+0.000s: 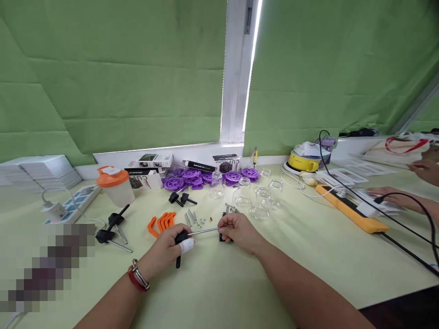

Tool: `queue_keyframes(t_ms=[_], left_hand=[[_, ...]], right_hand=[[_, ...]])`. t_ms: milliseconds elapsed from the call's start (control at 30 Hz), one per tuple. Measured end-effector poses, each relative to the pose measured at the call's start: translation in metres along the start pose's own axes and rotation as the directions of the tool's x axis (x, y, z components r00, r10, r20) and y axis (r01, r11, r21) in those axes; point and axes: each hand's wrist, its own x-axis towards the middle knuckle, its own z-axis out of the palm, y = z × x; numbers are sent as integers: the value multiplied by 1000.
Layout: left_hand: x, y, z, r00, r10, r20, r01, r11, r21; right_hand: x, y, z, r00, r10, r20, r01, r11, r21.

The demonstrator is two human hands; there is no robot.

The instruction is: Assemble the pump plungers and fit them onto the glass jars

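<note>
"CUP HOLDER" on a box [226, 164]

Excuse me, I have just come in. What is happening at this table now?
A person's left hand holds a black piece with a metal rod pointing out. The right hand has its fingertips at the rod's far end; whether they also pinch something small, I cannot tell. Orange parts and loose screws lie just beyond; purple parts lie farther back.

Going off the one orange-lidded shaker [117, 191]: two black-headed rods [105, 236] in front, two more to its right, a fifth in the left hand [168, 246]. Two power strips [345, 209], one either side. One yellow pot [303, 163], well to its right. Purple wheels [232, 177]? Too heaped to count.
</note>
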Motion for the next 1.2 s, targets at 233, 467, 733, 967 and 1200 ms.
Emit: queue_keyframes(t_ms=[233, 467, 733, 967, 1200], left_hand=[[0, 3, 0, 1000, 4, 1, -4, 1000, 6], [-1, 2, 0, 1000, 20, -2, -20, 1000, -12], [0, 2, -3, 1000, -10, -27, 9, 1000, -28], [0, -1, -3, 1000, 9, -19, -10, 1000, -29], [0, 1, -2, 1000, -7, -13, 7, 999, -51]], right_hand=[[-2, -2, -2, 1000, -12, 0, 12, 987, -163], [-4, -5, 0, 997, -71, 35, 79, 925, -371], [-1, 6, 0, 987, -157, 40, 162, 954, -254], [0, 6, 0, 986, -162, 38, 166, 939, -302], [-2, 2, 1, 990, -132, 53, 142, 932, -334]])
